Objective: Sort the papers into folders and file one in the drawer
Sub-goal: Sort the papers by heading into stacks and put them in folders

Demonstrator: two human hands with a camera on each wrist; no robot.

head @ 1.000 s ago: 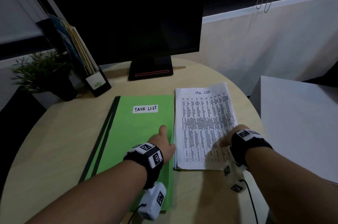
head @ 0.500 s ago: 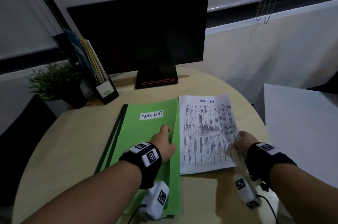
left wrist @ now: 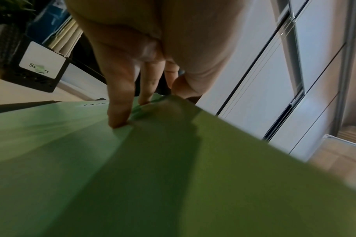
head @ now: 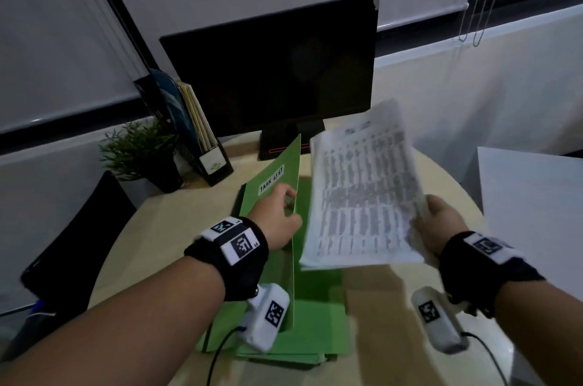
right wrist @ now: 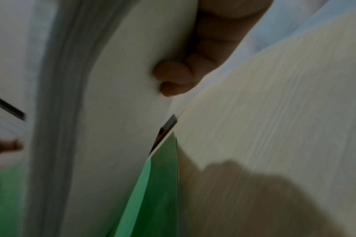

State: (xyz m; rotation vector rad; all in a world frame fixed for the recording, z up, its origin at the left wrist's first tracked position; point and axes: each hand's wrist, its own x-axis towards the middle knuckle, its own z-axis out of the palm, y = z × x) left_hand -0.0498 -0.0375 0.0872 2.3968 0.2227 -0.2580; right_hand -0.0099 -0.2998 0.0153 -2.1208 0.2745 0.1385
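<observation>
Left hand (head: 277,218) pinches green folder (head: 274,190) cover; right hand (head: 438,224) grips papers (head: 362,196).

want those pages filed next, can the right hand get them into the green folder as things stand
Probably yes. The left hand holds the folder cover raised, leaving the inside bare, and the right hand grips the papers in the air just beside the opening, nothing between.

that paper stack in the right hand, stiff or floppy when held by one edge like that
Probably floppy: the paper stack, which the right hand grips at one edge only, already curves. Several loose sheets show at its edge, so it may fan or slip.
</observation>
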